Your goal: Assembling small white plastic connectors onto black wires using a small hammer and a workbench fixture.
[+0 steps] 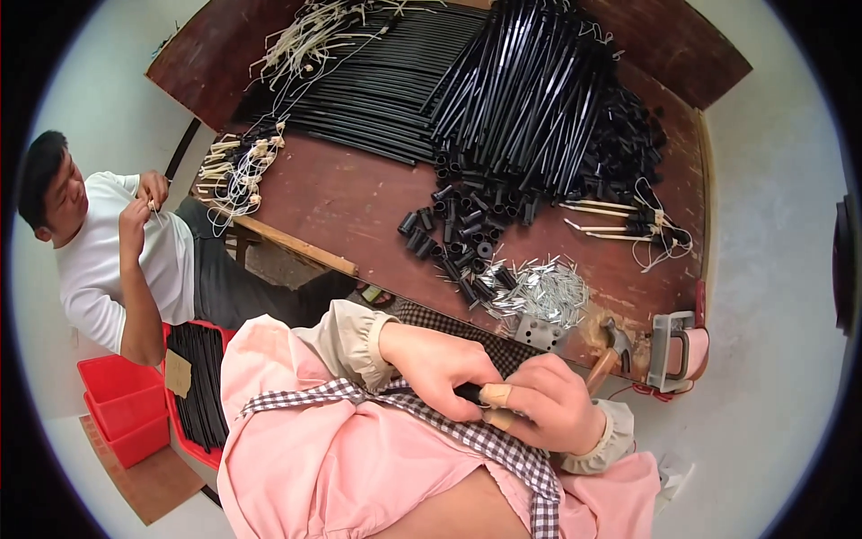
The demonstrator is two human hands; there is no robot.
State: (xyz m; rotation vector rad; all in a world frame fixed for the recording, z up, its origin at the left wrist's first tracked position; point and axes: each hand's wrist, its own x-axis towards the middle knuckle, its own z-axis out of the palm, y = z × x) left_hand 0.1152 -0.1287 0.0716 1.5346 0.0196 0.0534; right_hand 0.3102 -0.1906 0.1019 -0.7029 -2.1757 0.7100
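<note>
My left hand (437,364) and my right hand (554,402) meet close to my body, below the table's near edge. Between them is a short black tube piece (469,392); my left hand closes around it, and the fingers of my right hand close on its other end. A tan bandage wraps one fingertip (495,395). Just beyond my hands, on the table, lie a heap of small silver metal pins (545,292) and several short black caps (458,235).
The brown wooden table (350,202) carries long black tubes (521,85) and white-tipped cords (235,166). A hammer (611,349) and a tape dispenser (678,346) sit at its near right edge. A seated person in white (117,260) works at left, beside red crates (126,404).
</note>
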